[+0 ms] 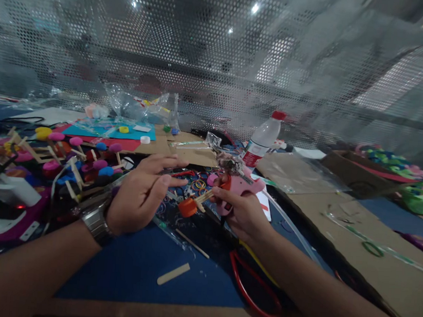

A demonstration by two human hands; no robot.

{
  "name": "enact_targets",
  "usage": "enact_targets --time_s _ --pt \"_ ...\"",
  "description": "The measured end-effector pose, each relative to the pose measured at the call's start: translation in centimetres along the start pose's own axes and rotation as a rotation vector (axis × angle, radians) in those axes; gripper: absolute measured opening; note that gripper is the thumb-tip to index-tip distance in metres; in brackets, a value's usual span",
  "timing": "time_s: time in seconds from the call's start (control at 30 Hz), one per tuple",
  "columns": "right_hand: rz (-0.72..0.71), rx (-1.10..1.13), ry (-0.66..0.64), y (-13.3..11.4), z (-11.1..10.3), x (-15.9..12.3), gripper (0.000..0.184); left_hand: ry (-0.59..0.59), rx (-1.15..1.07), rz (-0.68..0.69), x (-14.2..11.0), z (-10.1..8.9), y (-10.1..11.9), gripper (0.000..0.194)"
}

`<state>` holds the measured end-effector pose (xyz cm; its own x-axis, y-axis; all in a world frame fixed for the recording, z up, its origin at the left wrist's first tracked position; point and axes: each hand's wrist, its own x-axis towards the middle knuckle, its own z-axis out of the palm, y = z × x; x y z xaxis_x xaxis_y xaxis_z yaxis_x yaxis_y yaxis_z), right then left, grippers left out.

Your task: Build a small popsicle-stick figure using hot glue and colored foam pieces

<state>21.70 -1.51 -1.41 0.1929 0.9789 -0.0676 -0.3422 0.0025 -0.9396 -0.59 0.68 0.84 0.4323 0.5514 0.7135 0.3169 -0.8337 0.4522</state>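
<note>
My right hand (242,210) is closed around a pink glue gun (239,189) with an orange trigger; its nozzle points left. At the nozzle sits a small wooden-stick piece with an orange bottle cap (187,207) on it. My left hand (145,190), with a metal watch on the wrist, hovers just left of the cap with its fingers stretched out toward the sticks; whether the fingertips touch them I cannot tell. Both hands are over a blue mat (137,265).
Stick-and-cap pieces (72,160) crowd the left side. A flat craft stick (173,273) and a thin skewer (192,243) lie on the mat. Coloured rubber bands (197,183), a plastic bottle (263,139), clear bags, cardboard sheets (369,239), a red cable (248,288) and a mesh wall behind.
</note>
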Motion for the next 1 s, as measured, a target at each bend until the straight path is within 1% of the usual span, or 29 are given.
enact_targets --time_s 0.1,0.2,0.23,0.27,0.3,0.4,0.43,0.53,0.67,0.7,0.73,0.77,0.9,1.0 --pt "0.006 -0.015 -0.012 0.0 0.0 0.0 0.051 -0.029 0.044 0.07 0.1 0.2 -0.1 0.033" --pt "0.008 -0.019 -0.022 0.0 -0.1 0.0 0.048 -0.017 0.049 0.084 0.1 0.4 -0.2 0.018" --pt "0.005 -0.018 -0.019 0.1 -0.1 0.0 0.048 -0.017 0.05 0.086 0.1 0.3 -0.3 0.015" --pt "-0.003 -0.017 -0.014 0.1 -0.2 0.1 0.047 -0.026 0.048 0.093 0.0 0.2 -0.4 0.016" --pt "-0.011 -0.017 -0.008 0.2 -0.2 0.1 0.046 -0.046 0.043 0.099 0.0 0.1 -0.4 0.022" --pt "-0.018 0.002 -0.001 0.2 -0.1 0.1 0.047 -0.157 0.039 0.121 -0.1 -0.5 -0.5 0.046" --pt "-0.009 0.014 -0.006 0.1 0.0 0.1 0.048 -0.198 0.056 0.139 -0.1 -0.6 -0.5 0.046" --pt "0.013 0.049 -0.03 -0.3 0.2 -0.2 0.051 -0.242 0.075 0.124 0.0 -0.5 -0.5 0.046" --pt "0.02 0.058 -0.07 -0.6 0.3 -0.6 0.051 -0.323 0.046 0.082 -0.1 0.4 -0.3 0.07" --pt "0.018 0.06 -0.077 -0.6 0.4 -0.6 0.05 -0.346 0.046 0.076 -0.2 0.6 -0.2 0.073" --pt "0.014 0.061 -0.082 -0.5 0.4 -0.7 0.049 -0.354 0.054 0.062 -0.3 0.9 -0.1 0.072" --pt "0.01 0.06 -0.087 -0.4 0.5 -0.7 0.048 -0.348 0.07 0.044 -0.4 1.1 0.0 0.065" --pt "0.029 0.073 -0.13 -0.3 0.9 -1.0 0.046 -0.272 0.099 0.038 -0.8 1.6 0.3 0.034" --pt "0.051 0.092 -0.174 -0.3 1.0 -1.2 0.046 -0.23 0.101 0.06 -0.8 1.6 0.5 0.024"
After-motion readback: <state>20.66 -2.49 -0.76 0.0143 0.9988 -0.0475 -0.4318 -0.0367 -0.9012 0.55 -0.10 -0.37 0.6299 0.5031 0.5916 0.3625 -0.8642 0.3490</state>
